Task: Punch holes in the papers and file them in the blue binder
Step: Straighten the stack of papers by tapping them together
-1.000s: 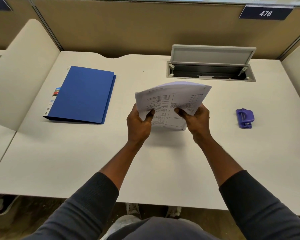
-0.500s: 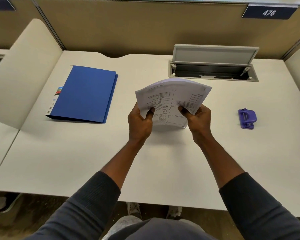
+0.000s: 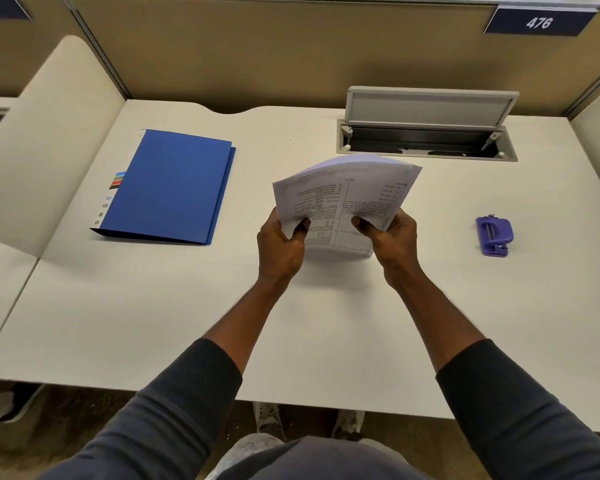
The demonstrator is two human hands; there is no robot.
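Left hand (image 3: 280,244), right hand (image 3: 392,241) — both grip papers (image 3: 347,188).

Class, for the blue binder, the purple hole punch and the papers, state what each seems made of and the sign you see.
Blue binder: likely matte plastic or coated card; flat even colour, little glare. Purple hole punch: seemingly moulded plastic with small metal parts; rounded body, silvery bits. Papers: thin white printed paper; the stack bows.

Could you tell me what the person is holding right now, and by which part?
The stack of papers, gripped near its lower corners by the left hand and right hand.
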